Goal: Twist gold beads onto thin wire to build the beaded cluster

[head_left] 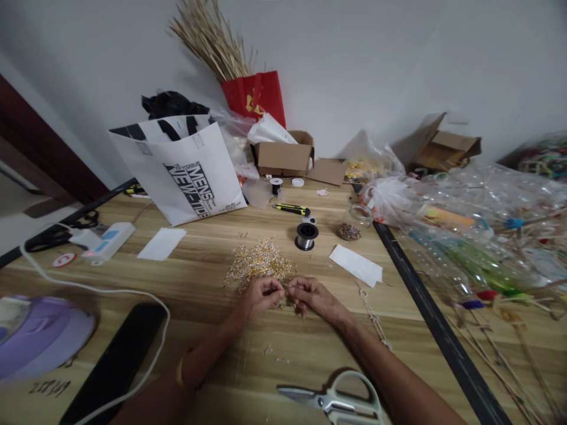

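My left hand (pixel 264 293) and my right hand (pixel 311 295) face each other just above the wooden table, fingertips close together. Both are closed in a pinch; whatever lies between the fingers is too small to make out. Right behind them spreads a pile of gold and clear beads (pixel 259 260). A few tiny bead pieces (pixel 280 360) lie nearer me. Below my right forearm rests a pair of scissors (pixel 339 398) with pale handles. A strand with a small ring (pixel 372 313) lies to the right of my right hand.
Behind the beads stand a wire spool (pixel 306 236), a yellow-black cutter (pixel 291 209) and a glass jar of beads (pixel 355 223). White paper (pixel 357 264) lies at right. A white bag (pixel 190 171) stands back left; a white cable (pixel 133 291) crosses the left. Plastic bottles (pixel 469 236) fill the right.
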Demonstrator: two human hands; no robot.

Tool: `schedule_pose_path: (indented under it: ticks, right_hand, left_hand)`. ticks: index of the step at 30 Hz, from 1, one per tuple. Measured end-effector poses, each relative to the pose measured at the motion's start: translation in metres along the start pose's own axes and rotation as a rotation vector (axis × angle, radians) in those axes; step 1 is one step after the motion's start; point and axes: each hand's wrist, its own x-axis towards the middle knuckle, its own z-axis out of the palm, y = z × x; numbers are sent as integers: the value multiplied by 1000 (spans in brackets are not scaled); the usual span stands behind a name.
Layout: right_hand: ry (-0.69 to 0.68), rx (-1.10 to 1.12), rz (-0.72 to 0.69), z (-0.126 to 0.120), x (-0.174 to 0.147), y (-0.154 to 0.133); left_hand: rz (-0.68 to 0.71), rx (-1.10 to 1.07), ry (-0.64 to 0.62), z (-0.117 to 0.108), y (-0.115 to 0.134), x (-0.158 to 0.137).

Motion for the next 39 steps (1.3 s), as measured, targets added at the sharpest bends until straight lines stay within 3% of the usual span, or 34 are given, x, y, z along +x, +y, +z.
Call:
schedule_pose_path:
  ticks: [19, 27, 39]
  right_hand:
    - [-93, -172, -3, -2, -4, 4]
    - [-28, -562, -147, 2, -8, 1]
    - [-61, -886, -344, 9, -9, -2]
  left_hand:
    - [25, -4, 15, -3, 5, 1]
    - [39, 28, 22, -3, 6, 0]
    - [39, 18, 3, -4, 5, 0]
